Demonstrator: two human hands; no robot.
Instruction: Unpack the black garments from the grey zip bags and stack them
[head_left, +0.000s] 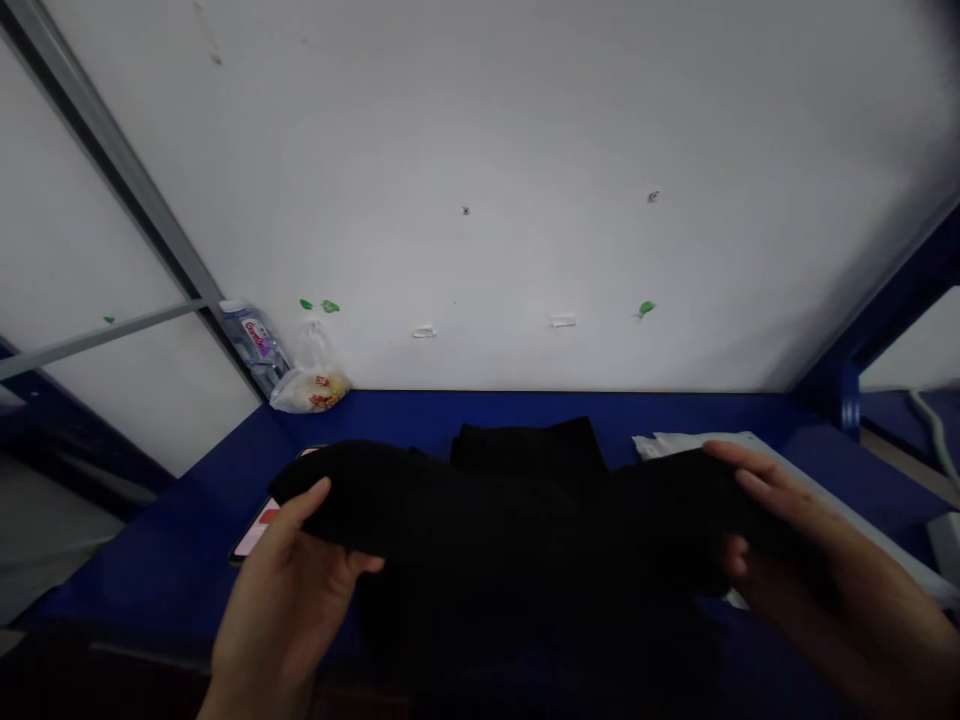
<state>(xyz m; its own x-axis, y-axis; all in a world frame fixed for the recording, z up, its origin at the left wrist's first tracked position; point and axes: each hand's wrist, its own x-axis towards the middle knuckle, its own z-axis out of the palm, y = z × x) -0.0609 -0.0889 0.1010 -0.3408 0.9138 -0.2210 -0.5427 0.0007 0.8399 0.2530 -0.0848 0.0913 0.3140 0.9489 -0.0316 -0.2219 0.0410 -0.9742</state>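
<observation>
Stretched between my two hands is a black cloth garment (510, 560), too dark to tell its exact kind. My left hand (289, 590) grips its left end, thumb in front and most fingers hidden behind the fabric. At the opposite end, my right hand (817, 560) holds the cloth with fingers bent around it. Behind the held garment, another folded black cloth (529, 445) lies on the blue table (405, 415). Whether the two black pieces are joined cannot be made out.
A phone (251, 535) with a lit screen lies partly beneath the cloth at left. White packaging or papers (855, 530) lie under my right hand. In the back left corner are a plastic bottle pack (255, 345) and a clear bag of food (311, 385). A white wall (525, 150) closes the back.
</observation>
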